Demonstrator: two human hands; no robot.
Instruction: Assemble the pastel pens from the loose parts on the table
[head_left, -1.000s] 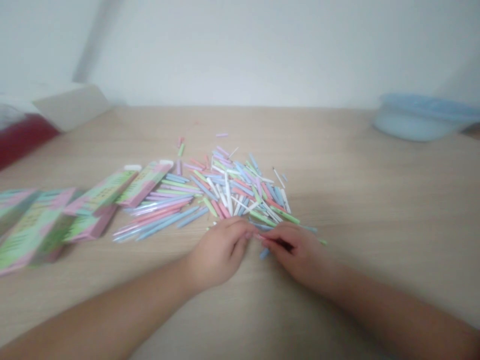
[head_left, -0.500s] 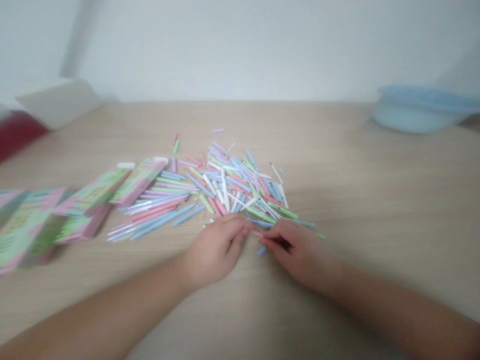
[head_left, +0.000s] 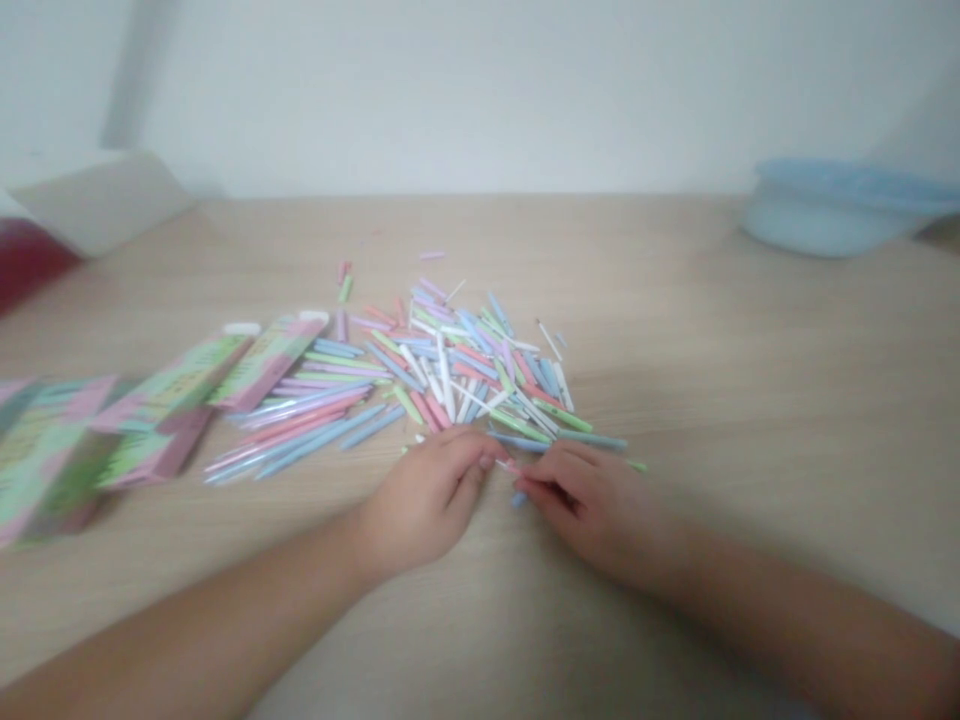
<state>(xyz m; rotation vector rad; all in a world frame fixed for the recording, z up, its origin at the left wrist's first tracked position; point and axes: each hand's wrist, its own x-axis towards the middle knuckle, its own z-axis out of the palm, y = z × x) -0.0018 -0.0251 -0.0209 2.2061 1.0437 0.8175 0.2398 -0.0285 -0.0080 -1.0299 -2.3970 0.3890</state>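
A heap of pastel pen parts [head_left: 465,365], pink, blue, green, purple and white, lies in the middle of the wooden table [head_left: 750,400]. My left hand [head_left: 427,495] and my right hand [head_left: 589,500] meet at the near edge of the heap, fingertips almost touching. Both are closed in a pinch on a small pink pen piece [head_left: 511,467] held between them. A blue piece [head_left: 517,497] pokes out under my right fingers. The picture is blurred, so finer detail is lost.
Several pink-and-green printed boxes [head_left: 150,410] lie at the left, beside a row of longer assembled pens [head_left: 300,430]. A pale blue basin [head_left: 832,215] stands far right. A white box [head_left: 97,200] and something red [head_left: 30,260] sit at the far left by the wall.
My hands keep the same pinch on the pink piece. The view has shifted slightly, so everything sits a little higher and further left in the picture.
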